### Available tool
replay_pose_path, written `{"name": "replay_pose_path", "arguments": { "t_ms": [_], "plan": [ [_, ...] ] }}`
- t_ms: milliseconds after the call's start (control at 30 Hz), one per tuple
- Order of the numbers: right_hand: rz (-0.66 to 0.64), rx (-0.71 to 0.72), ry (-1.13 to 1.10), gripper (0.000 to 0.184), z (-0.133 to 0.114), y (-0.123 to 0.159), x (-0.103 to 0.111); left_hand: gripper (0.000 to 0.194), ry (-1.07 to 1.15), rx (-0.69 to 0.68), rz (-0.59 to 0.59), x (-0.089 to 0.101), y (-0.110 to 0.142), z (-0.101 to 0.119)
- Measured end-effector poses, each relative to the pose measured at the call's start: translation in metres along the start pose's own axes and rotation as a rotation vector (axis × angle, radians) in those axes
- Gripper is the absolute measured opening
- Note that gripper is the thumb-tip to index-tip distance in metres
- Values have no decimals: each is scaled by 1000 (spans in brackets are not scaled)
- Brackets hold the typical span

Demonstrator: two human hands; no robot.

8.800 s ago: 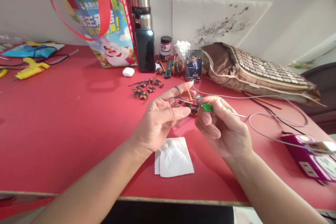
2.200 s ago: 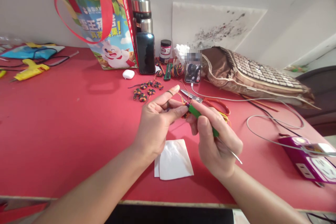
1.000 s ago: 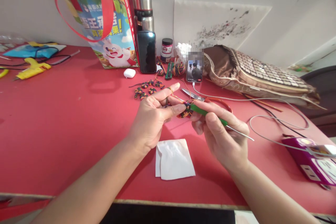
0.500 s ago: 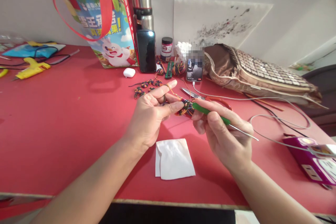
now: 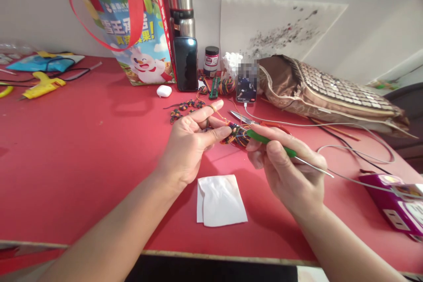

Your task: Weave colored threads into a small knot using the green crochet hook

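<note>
Between thumb and fingers, my left hand [image 5: 194, 141] pinches a multicoloured crochet piece [image 5: 239, 135] of dark, orange and blue yarn. A strand of that yarn runs over the raised left index finger. My right hand [image 5: 287, 163] is closed around the green handle of a crochet hook [image 5: 271, 142], its metal shaft sticking out behind toward the lower right. The hook's front end reaches to the crochet piece; its very tip is hard to make out. Behind the hands lie more crocheted bits [image 5: 185, 106] and a ball of the same yarn [image 5: 227, 85].
Scissors [image 5: 243, 117] lie just beyond my hands, and a folded white tissue [image 5: 221, 200] lies nearer me. Phones [image 5: 186, 64], a jar [image 5: 211, 59], a gift bag [image 5: 142, 44] and a sequined bag [image 5: 330, 92] stand behind. A cable [image 5: 330, 124] crosses the right; a glue gun [image 5: 42, 86] lies left.
My right hand has drawn the hook slightly right, away from the left fingers, and more of the crochet piece shows between the hands. My left hand keeps its pinch.
</note>
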State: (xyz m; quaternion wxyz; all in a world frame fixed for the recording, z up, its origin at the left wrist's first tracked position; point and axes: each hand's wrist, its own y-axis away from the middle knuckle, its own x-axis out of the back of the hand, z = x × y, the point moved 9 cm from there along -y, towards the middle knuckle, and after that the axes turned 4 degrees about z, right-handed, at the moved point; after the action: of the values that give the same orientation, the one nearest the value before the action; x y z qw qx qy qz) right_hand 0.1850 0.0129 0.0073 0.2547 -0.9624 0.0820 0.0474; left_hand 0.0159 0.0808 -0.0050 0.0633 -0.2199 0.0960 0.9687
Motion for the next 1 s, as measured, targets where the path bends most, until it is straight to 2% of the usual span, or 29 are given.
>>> {"name": "replay_pose_path", "arguments": {
  "t_ms": [367, 600, 1000],
  "plan": [
    [14, 10, 52, 26, -2, 0, 4, 46, -57, -65, 9, 2, -2, 6],
    [16, -24, 28, 23, -4, -3, 9, 50, -44, -44, -6, 3, -4, 7],
    [48, -102, -6, 16, -10, -15, 17, 44, -69, -48, -72, -1, -4, 4]
  ]
}}
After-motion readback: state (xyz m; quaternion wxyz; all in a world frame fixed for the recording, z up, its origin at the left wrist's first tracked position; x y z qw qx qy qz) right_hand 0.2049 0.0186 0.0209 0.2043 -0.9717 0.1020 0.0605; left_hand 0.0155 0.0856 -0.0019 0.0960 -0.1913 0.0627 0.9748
